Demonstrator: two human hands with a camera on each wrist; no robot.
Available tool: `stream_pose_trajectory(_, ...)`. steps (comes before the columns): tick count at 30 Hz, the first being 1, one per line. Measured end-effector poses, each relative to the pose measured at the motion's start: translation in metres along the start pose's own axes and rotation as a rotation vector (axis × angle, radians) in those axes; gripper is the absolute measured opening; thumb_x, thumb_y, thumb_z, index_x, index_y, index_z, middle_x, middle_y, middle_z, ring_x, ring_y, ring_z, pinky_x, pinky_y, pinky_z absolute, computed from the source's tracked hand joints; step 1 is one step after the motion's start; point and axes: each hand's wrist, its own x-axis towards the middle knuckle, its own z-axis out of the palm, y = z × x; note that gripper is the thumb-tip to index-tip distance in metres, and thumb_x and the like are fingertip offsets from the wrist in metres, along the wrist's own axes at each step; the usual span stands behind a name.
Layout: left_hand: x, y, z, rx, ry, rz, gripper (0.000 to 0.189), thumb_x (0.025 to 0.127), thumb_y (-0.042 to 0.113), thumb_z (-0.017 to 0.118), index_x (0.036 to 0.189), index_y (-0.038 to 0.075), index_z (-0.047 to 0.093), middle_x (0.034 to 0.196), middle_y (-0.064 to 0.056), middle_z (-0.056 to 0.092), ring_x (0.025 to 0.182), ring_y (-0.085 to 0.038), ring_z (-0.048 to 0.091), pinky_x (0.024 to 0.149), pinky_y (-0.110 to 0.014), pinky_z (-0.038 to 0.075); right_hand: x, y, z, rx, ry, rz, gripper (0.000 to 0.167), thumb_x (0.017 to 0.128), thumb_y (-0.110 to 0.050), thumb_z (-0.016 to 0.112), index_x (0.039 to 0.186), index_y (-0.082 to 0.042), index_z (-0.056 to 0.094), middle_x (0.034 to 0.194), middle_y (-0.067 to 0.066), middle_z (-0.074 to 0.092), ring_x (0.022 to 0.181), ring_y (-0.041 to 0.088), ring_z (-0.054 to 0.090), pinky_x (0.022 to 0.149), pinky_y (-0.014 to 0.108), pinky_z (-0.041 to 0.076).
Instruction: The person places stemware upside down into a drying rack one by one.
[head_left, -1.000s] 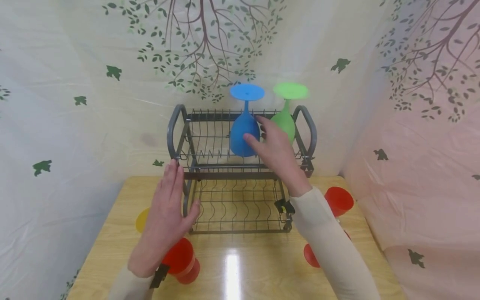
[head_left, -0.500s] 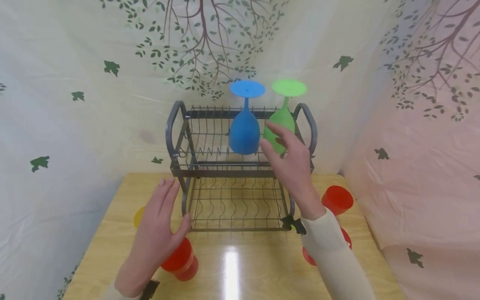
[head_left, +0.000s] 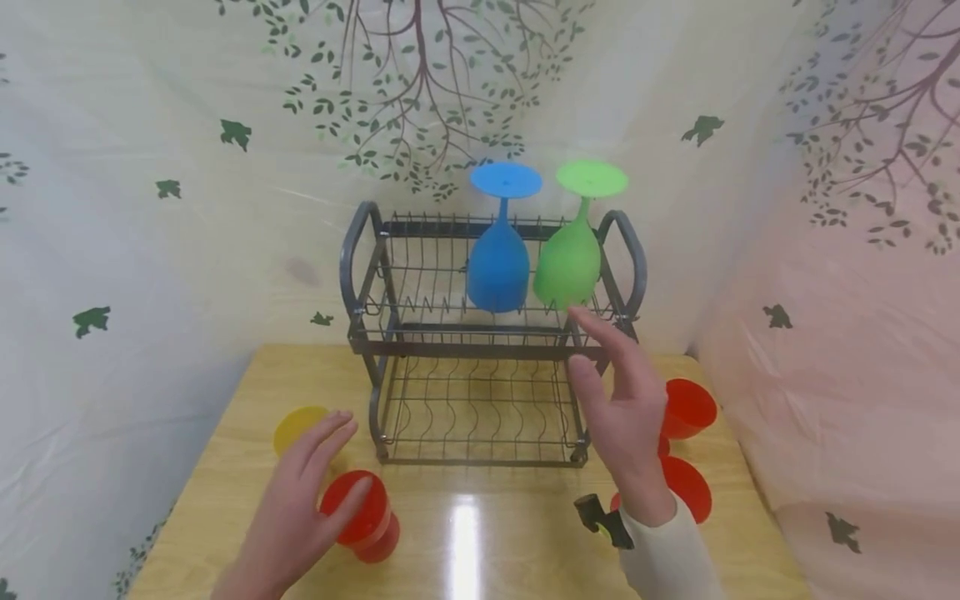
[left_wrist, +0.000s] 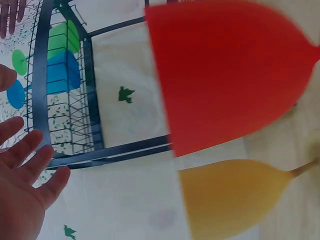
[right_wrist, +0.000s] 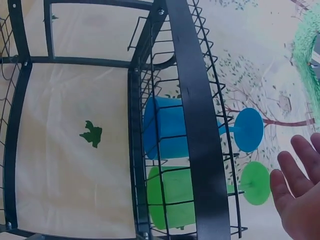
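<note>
A blue goblet (head_left: 498, 265) and a green goblet (head_left: 567, 260) stand upside down, side by side, on the upper tier of a black dish rack (head_left: 480, 346). My right hand (head_left: 622, 408) hovers in front of the rack's right side, fingers apart and holding nothing. Over the front left of the table my left hand (head_left: 300, 500) is spread, with its thumb in front of a red goblet (head_left: 369, 521) in the head view. Whether it touches that goblet is hard to tell there; in the left wrist view the fingers (left_wrist: 30, 160) are apart from it.
Behind my left hand is a yellow goblet (head_left: 298, 427), partly hidden. Two red goblets (head_left: 688, 408) stand at the table's right side, partly covered by my right arm. The rack's lower tier (head_left: 480, 417) is wire. A printed curtain (head_left: 285, 208) hangs behind the table.
My right hand has come away from the blue goblet, moving right and down toward me. My left hand has left the rack's left side and dropped toward the red goblet. Both rack goblets stay put.
</note>
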Motion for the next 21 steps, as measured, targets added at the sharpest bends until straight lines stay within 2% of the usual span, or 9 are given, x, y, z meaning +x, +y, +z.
stream_pose_trajectory(4,-0.02,0.001,0.003,-0.024,-0.035,-0.003,0.069,0.101,0.06,0.052,0.143,0.005,0.058,0.146,-0.012,0.056,0.132,-0.03,0.052,0.115,-0.01,0.026,-0.016,-0.001,-0.005,0.07,0.04,-0.008,0.038,0.096,-0.002,0.066,0.132,0.01,0.063,0.134,0.018,0.067,0.131,0.03,0.059,0.113,0.037,0.045)
stream_pose_trajectory(8,-0.033,0.0,0.005,-0.022,-0.09,-0.038,0.073,0.095,0.064,0.059,0.144,0.009,0.058,0.147,-0.006,0.055,0.131,-0.023,0.051,0.106,-0.007,0.035,-0.03,0.001,-0.01,0.105,0.046,0.031,0.038,0.095,0.005,0.064,0.132,0.012,0.061,0.134,0.018,0.067,0.13,0.03,0.059,0.115,0.037,0.043)
stream_pose_trajectory(11,-0.039,-0.001,0.006,-0.004,-0.145,-0.068,0.075,0.089,0.062,0.071,0.144,0.012,0.058,0.148,-0.002,0.054,0.131,-0.02,0.05,0.098,-0.016,0.051,-0.042,0.004,-0.012,0.1,0.041,0.07,0.039,0.094,0.01,0.062,0.133,0.012,0.061,0.135,0.018,0.067,0.13,0.028,0.059,0.115,0.034,0.043)
stream_pose_trajectory(14,-0.043,-0.002,0.008,0.015,-0.187,-0.093,0.081,0.079,0.053,0.087,0.144,0.015,0.058,0.151,-0.001,0.051,0.13,-0.02,0.05,0.088,-0.032,0.061,-0.053,0.008,-0.016,0.077,0.032,0.092,0.041,0.093,0.013,0.061,0.133,0.011,0.061,0.136,0.017,0.067,0.131,0.027,0.059,0.115,0.033,0.043)
stream_pose_trajectory(17,-0.046,-0.003,0.012,0.029,-0.219,-0.093,0.092,0.067,0.043,0.097,0.145,0.015,0.057,0.152,-0.003,0.049,0.13,-0.022,0.05,0.084,-0.04,0.063,-0.064,0.011,-0.019,0.043,0.017,0.111,0.042,0.092,0.014,0.061,0.134,0.009,0.062,0.137,0.015,0.066,0.131,0.025,0.059,0.114,0.03,0.043)
stream_pose_trajectory(21,-0.048,-0.008,0.015,0.058,-0.263,-0.059,0.103,0.061,0.042,0.1,0.149,0.016,0.053,0.153,-0.007,0.048,0.129,-0.025,0.05,0.086,-0.042,0.063,-0.078,0.013,-0.023,-0.012,-0.003,0.143,0.043,0.092,0.015,0.06,0.134,0.006,0.062,0.137,0.014,0.066,0.132,0.022,0.059,0.113,0.027,0.043)
